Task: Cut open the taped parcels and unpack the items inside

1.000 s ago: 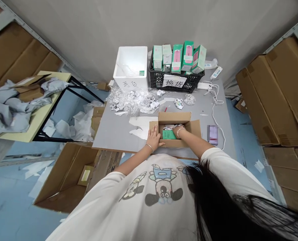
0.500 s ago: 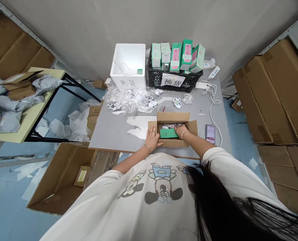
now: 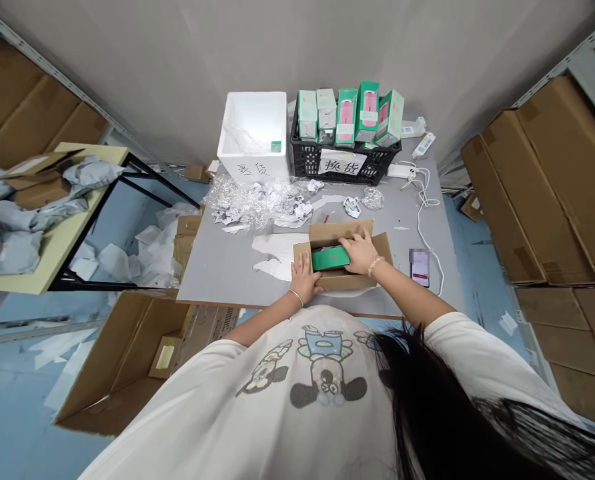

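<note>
A small open cardboard carton [image 3: 342, 280] sits near the front edge of the grey table [image 3: 217, 273]. A green product box [image 3: 331, 258] lies inside it, with crumpled white paper partly hidden behind it. My left hand [image 3: 303, 277] rests flat on the carton's left front corner, holding nothing. My right hand [image 3: 360, 252] lies on the far flap [image 3: 327, 235], which leans inward, and its fingers are close to the green box's right end. Whether that hand touches the green box is hidden.
A black crate [image 3: 345, 170] of several green-and-pink boxes and a white foam box [image 3: 251, 130] stand at the table's back. Crumpled plastic wrap [image 3: 252, 203] lies before them. A phone [image 3: 420, 267] and white cable [image 3: 422, 220] lie right. Cartons line both sides.
My right hand has moved from inside the carton up onto the far flap, which now leans inward. The green box looks slightly shifted toward the left.
</note>
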